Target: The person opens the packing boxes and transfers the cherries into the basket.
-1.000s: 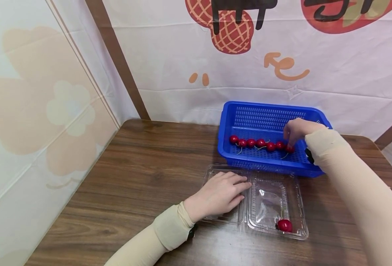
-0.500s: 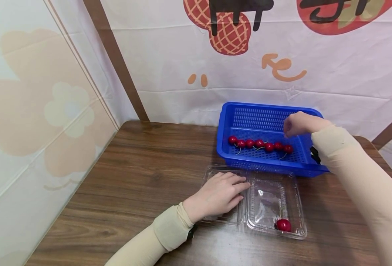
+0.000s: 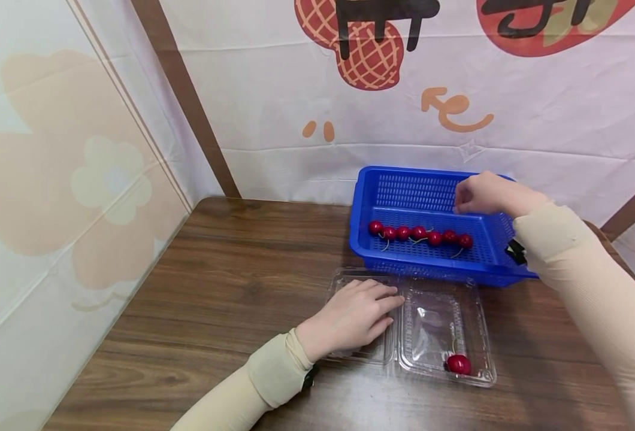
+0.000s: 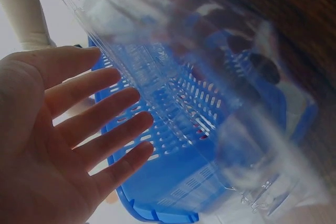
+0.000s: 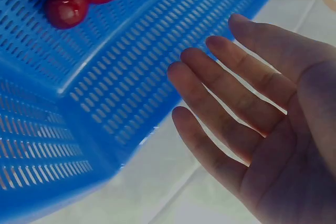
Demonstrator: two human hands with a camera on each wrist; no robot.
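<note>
In the head view, a row of red cherries with thin green stems lies across the bottom of a blue plastic basket. My right hand hovers above the basket's right part, behind the row. Its fingers are spread and hold nothing in the right wrist view, where two cherries show in the basket. My left hand lies over the left half of an opened clear plastic clamshell box; the left wrist view shows straight, parted fingers. One cherry sits in the box's right half, at its near right corner.
A brown wood-grain table bears the box and basket. The basket stands just behind the box, near a printed cloth backdrop. Another printed cloth borders the left side.
My right hand has come off the rightmost cherry and risen up and back, away from the row. The left hand has stayed on the box. The cherries keep their line.
</note>
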